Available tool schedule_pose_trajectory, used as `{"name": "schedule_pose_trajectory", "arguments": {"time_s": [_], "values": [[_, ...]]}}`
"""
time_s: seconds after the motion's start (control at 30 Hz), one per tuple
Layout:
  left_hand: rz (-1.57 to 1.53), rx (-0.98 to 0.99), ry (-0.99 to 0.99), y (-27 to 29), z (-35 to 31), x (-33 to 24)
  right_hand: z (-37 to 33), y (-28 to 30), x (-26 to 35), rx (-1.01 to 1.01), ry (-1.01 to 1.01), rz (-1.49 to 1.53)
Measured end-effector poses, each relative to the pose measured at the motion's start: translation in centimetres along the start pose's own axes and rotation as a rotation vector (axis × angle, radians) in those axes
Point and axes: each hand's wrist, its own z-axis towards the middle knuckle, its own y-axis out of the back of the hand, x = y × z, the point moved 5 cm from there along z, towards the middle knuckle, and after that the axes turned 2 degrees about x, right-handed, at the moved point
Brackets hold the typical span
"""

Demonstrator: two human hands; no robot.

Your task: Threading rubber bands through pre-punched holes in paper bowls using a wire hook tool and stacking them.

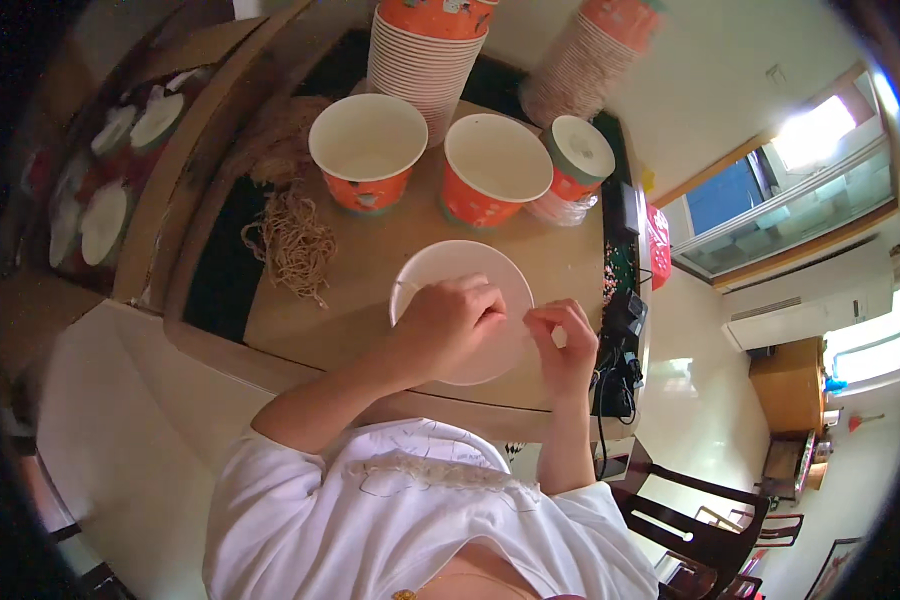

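Observation:
A round, pale pinkish-white disc, a shallow dish or lid, lies near the table's front edge. Over its middle is my left hand, its fingers curled in and pinched. My right hand pinches thumb against fingertips at the disc's right rim. Whatever the two pinches hold is too small to make out. Beyond the disc stand two open paper tubs with orange-red sides and white insides, the second tub a little to the right. A tangled bundle of thin brown string lies to the left.
Tall stacks of paper tubs rise at the back, another stack to their right. A lidded tub sits on clear plastic. Black cables lie along the right edge. An open cardboard box is at left, a dark chair at lower right.

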Motion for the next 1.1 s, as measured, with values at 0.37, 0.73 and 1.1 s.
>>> {"name": "schedule_pose_trajectory", "arguments": {"time_s": [0.37, 0.73, 1.1], "values": [[-0.411, -0.221, 0.028, 2.7, -0.8, -1.2, -1.4, 0.4, -2.0, -0.073, 0.002, -0.111], [-0.512, -0.115, 0.161, 3.3, -0.8, 0.8, 1.5, -1.6, -0.2, -0.01, 0.05, -0.168], [0.0, -0.148, 0.332, 6.2, -1.9, 8.4, 3.4, -2.2, -2.7, 0.226, -0.143, -0.052]]}}
